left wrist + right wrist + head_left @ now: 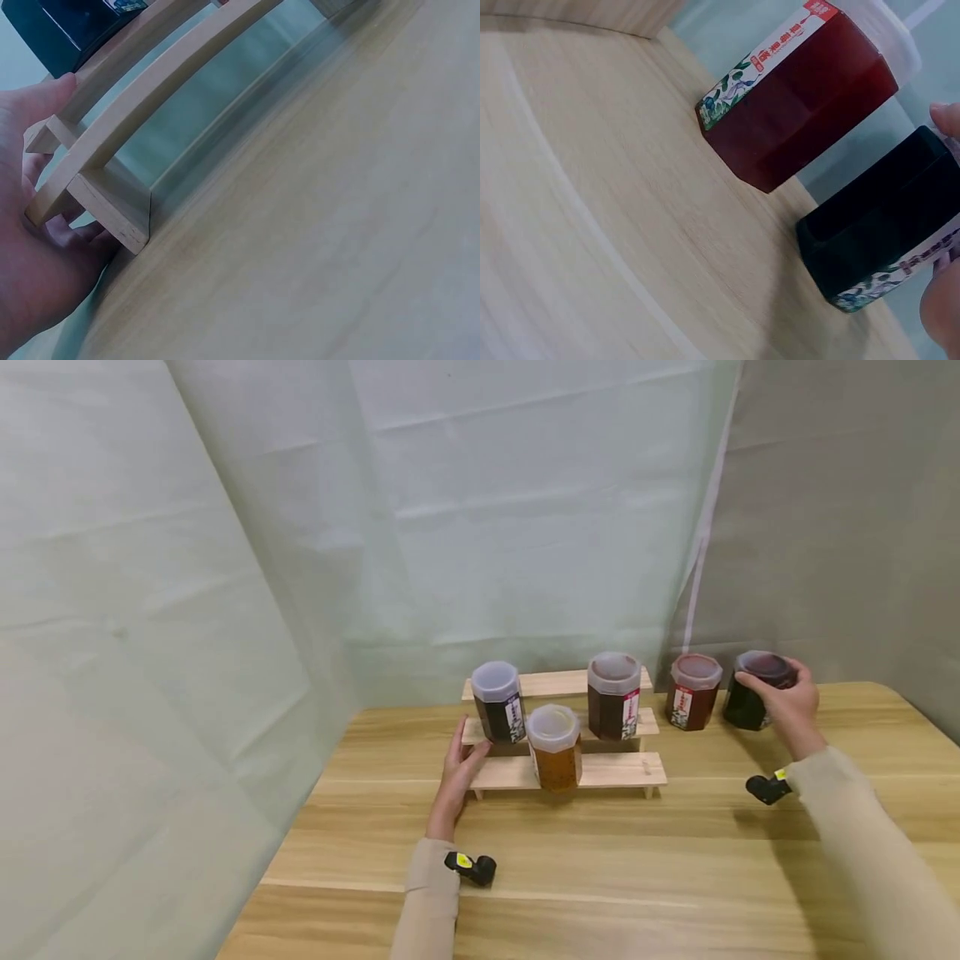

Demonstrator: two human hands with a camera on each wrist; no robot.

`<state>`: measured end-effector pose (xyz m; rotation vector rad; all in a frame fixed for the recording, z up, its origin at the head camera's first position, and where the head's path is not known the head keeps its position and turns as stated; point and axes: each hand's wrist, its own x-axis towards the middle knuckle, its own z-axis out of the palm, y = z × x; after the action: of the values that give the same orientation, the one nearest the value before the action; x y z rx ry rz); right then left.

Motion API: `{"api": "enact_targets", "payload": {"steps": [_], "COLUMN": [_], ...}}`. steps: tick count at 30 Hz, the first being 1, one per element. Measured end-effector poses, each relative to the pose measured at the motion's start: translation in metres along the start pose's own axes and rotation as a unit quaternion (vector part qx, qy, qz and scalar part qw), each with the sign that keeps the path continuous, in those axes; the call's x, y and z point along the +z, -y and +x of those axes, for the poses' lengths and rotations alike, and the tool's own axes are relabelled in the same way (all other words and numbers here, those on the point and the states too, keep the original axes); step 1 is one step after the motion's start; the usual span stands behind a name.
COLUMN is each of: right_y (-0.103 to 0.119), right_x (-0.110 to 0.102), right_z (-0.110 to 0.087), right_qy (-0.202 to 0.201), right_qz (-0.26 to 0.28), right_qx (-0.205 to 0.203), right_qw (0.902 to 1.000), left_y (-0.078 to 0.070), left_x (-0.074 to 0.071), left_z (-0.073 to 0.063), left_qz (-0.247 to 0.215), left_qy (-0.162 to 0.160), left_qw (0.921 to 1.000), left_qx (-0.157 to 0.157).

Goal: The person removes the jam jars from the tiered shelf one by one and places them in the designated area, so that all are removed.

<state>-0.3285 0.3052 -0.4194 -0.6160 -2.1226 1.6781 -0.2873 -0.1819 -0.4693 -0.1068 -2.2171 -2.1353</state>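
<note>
Near-black jar (745,704), held near its top by the right hand (795,703) towards the far right corner of the surface (585,877) in the head view, could slip; left wrist view: the left hand (37,281) grips the wooden stand (161,84), where tugging could topple the shelved jar (75,30); right wrist view: a red jar (802,105) obstructs leftward travel.

Hung at the back with a creased, pale grey-green cloth sheet (540,510), at the left with a whitish-green cloth panel (135,652). Past a thin, whitish seam (705,543), darkening rightward to a taupe-grey cloth panel (840,510). Furnished with a light-brown, wood-grained tabletop (600,877), rounded at its far right corner. Lit softly.
</note>
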Motion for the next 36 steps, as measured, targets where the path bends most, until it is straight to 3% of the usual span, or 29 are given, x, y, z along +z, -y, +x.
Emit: {"api": "enact_targets", "payload": {"steps": [5, 8, 14, 19, 26, 31, 36], "right_y": [0.002, 0.007, 0.028, 0.045, 0.055, 0.061, 0.062], "right_x": [-0.017, -0.022, -0.021, -0.014, -0.001, 0.009, 0.023], "right_z": [-0.001, -0.004, -0.011, -0.021, -0.040, -0.054, -0.069], "right_qy": [0.058, 0.090, 0.066, 0.056, 0.087, 0.138, 0.208], "right_qz": [-0.073, -0.075, -0.033, -0.040, -0.069, -0.067, -0.022], "right_qx": [-0.029, -0.048, -0.068, -0.088, -0.142, -0.174, -0.195], "right_qw": [0.9952, 0.9920, 0.9949, 0.9937, 0.9836, 0.9728, 0.9582], "left_y": [-0.012, -0.022, -0.028, -0.027, 0.005, 0.004, 0.003], "left_x": [0.005, 0.007, 0.008, 0.006, 0.002, 0.002, 0.003], "left_z": [-0.008, -0.014, -0.018, -0.017, 0.001, 0.001, 0.001], "left_qz": [0.008, 0.017, 0.016, 0.011, 0.010, 0.012, 0.000], "left_qy": [0.007, 0.006, 0.000, -0.002, -0.014, -0.013, -0.011], "left_qw": [0.9999, 0.9998, 0.9998, 0.9999, 0.9998, 0.9998, 0.9999], "left_qx": [-0.010, -0.011, -0.014, -0.011, 0.003, 0.004, 0.004]}}
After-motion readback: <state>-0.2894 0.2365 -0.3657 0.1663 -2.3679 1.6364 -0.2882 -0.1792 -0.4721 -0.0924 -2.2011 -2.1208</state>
